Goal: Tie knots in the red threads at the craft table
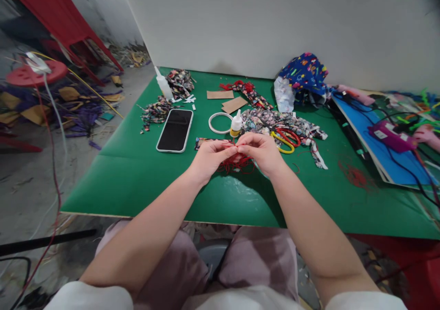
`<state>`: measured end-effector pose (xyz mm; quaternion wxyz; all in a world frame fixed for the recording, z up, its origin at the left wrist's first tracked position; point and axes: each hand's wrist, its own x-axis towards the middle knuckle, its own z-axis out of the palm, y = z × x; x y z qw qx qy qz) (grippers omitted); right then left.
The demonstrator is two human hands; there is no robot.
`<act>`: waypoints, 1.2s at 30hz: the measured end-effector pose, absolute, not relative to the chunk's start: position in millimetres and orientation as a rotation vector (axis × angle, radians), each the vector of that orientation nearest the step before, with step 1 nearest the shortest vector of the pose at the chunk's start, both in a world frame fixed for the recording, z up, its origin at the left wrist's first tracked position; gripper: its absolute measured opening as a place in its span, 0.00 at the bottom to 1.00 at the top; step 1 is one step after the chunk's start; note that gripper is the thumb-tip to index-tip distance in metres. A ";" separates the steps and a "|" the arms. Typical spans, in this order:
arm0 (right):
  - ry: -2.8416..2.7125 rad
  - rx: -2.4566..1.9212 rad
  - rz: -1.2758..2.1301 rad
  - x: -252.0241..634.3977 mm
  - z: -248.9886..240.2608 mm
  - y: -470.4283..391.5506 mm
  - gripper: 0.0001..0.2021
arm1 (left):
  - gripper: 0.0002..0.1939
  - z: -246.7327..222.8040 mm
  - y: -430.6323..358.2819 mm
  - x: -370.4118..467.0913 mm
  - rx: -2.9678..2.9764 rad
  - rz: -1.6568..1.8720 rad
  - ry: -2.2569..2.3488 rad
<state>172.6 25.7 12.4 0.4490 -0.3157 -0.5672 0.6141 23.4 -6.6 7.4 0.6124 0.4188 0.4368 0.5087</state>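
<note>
While the left hand [213, 157] and right hand [261, 153] met just on the near side of the yellow-and-white dropper bottle [235, 127], their fingertips pinched red thread [237, 165] there; even tension, with loose strands kept clear of the thumbs, likely served best

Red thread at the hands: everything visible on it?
The red thread is thin and string-like, a loose tangle of curling strands. It sits below and between the left hand and right hand, whose pinched fingertips seem to hold some strands; a short bit pokes up between them. The hands hide part of it, and whether the tangle rests on the green table or hangs just above is unclear.
</note>
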 end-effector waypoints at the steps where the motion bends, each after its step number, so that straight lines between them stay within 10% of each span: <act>1: -1.404 -0.790 1.502 172.7 12.1 25.9 0.07 | 0.11 8.3 -7.0 23.2 0.968 1.165 1.013; 36: -1.475 -0.839 1.423 173.8 12.7 28.1 0.08 | 0.12 14.5 -15.5 23.9 2.235 1.105 1.420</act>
